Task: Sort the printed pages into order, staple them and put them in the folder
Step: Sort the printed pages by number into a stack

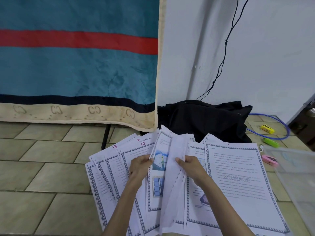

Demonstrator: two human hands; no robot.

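Several printed pages with blue patterned borders lie fanned out on the tiled floor; the page marked 1 (238, 176) lies at the right, and pages marked 13, 7 and 10 (119, 160) at the left. My left hand (139, 166) grips the edge of a page with pictures (160, 160). My right hand (189, 165) holds a raised page (175, 176) seen from its blank back. A pink stapler (270, 160) lies to the right of the pages. The clear plastic folder (294, 172) sits at the far right.
A teal blanket with a red stripe (76, 62) hangs at the back left. A black bag (204, 118) lies behind the pages, with black cables above it. A yellow stapler (267, 129), a green object (271, 143) and a blue hose (283, 128) are at the right.
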